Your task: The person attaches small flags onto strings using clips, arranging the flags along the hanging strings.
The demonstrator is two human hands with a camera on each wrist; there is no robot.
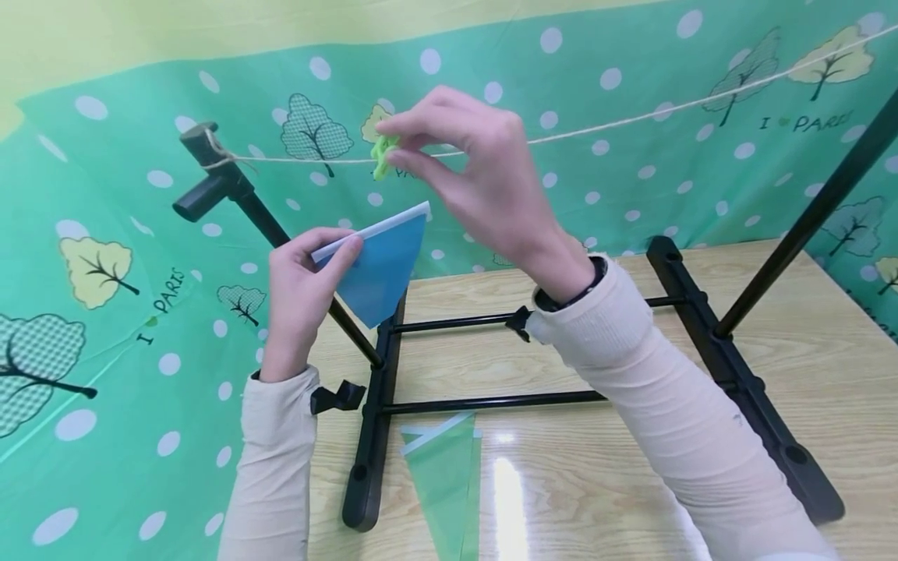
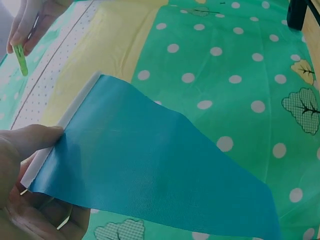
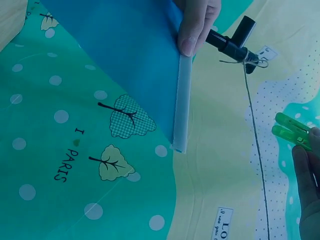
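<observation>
My left hand (image 1: pixel 305 292) pinches a blue pennant flag (image 1: pixel 386 269) by its white top strip, thumb on one face and fingers behind. In the left wrist view the flag (image 2: pixel 150 155) hangs spread toward the lower right. Above and to the right, my right hand (image 1: pixel 480 167) pinches a green clothespin (image 1: pixel 383 156) between thumb and fingertips. In the right wrist view the clothespin (image 3: pixel 292 130) is apart from both the string (image 3: pixel 257 150) and the flag (image 3: pixel 125 55). The string (image 1: pixel 624 121) runs slightly above the flag, tied to a black post at the left.
A black stand has a left post (image 1: pixel 263 218), a right post (image 1: pixel 807 218) and crossbars (image 1: pixel 491 401) low over the wooden table (image 1: pixel 561 483). Green pennants (image 1: pixel 445 475) lie on the table in front. Behind hangs a green dotted cloth (image 1: pixel 161 312) with printed trees.
</observation>
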